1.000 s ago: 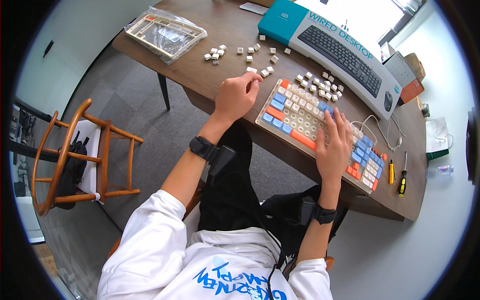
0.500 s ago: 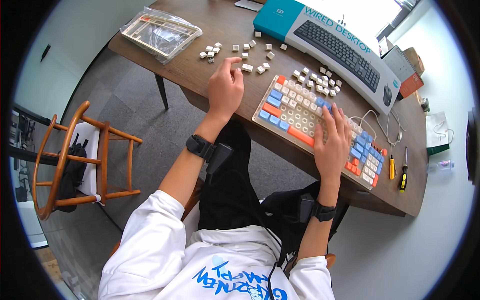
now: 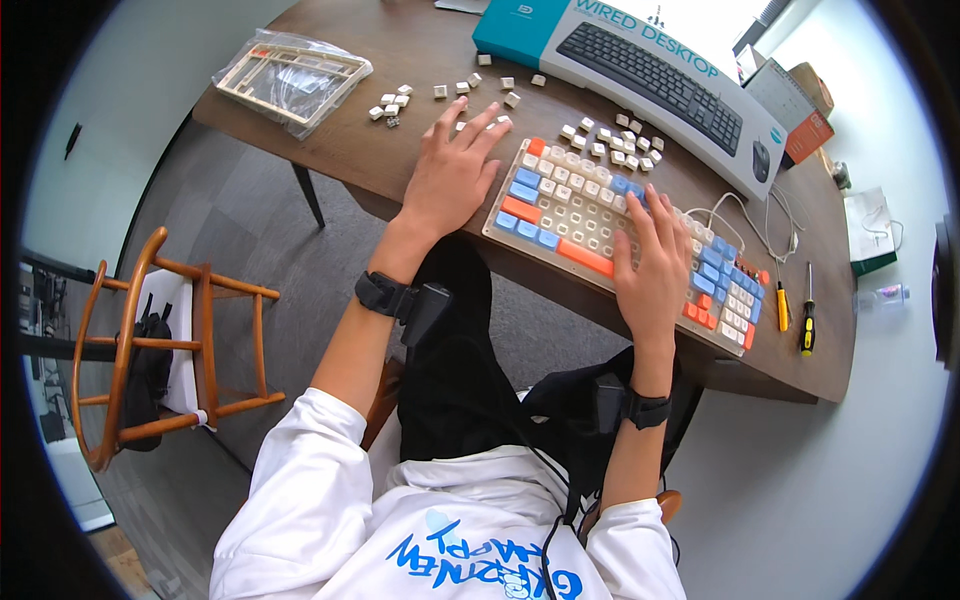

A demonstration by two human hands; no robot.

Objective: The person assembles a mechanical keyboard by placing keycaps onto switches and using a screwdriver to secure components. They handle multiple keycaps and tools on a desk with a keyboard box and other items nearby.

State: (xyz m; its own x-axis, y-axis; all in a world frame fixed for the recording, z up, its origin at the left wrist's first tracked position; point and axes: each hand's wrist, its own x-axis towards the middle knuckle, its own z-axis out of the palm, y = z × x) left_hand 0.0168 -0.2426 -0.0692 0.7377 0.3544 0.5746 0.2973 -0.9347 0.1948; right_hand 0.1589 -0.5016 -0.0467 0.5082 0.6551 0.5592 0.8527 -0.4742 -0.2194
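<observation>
My left hand (image 3: 447, 172) reaches over the table with its fingers spread. Its fingertips lie among loose white keycaps (image 3: 512, 100), some partly hidden under the fingers. My right hand (image 3: 655, 255) lies across a keyboard (image 3: 578, 218) with its fingers stretched out, covering part of the middle rows. That keyboard carries white, blue and orange keycaps, and bare switch positions show in its middle and lower rows. Another cluster of white keycaps (image 3: 617, 144) sits just beyond the keyboard's far edge. Neither hand visibly holds anything.
A bagged keyboard frame (image 3: 292, 80) lies at the table's far left. Behind the keycaps stands a long keyboard box (image 3: 520, 30). A white cable (image 3: 775, 240) and two screwdrivers (image 3: 807, 325) are at the right. A wooden chair (image 3: 205, 350) stands on the left.
The left hand has gone from curled fingers to spread ones and reached forward over the loose keycaps. The right hand stays on the keyboard. The whole view has shifted slightly.
</observation>
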